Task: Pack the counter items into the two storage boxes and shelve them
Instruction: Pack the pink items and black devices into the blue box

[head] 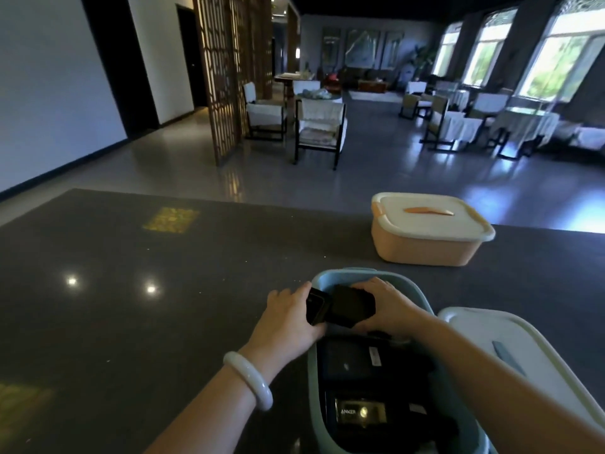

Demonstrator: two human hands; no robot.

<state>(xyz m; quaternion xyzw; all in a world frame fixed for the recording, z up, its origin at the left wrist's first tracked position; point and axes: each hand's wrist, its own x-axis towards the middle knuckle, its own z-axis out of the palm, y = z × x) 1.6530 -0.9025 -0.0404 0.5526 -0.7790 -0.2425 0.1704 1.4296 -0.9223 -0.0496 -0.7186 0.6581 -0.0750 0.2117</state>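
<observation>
A: So, what are the hands up to?

B: Both are busy. The left hand (288, 309) has its fingers curled round a small black gadget (316, 306), and the right hand (388, 306) grips a bigger black block (353, 304) from the other side. The two black pieces touch between the hands.

A: And the boxes?

B: The blue box (343, 274) stands open right under the hands. They hover over its far end, the left one at its left rim. Nearer the body than the hands, black things already lie inside: a flat black case (347, 362), then a black pack (357, 412) marked ANKER.

A: Its cover?

B: A white lid (474, 329) with a blue handle lies just right of the right forearm, beside the blue box.

A: The second box?

B: The orange box (425, 249) sits beyond the right hand, off to the right and well apart, with its own white cover (429, 224) on.

A: Anything else?

B: A pale bracelet (248, 378) rings the left wrist, and the dark counter (131, 290) stretches away left of the left hand.
</observation>
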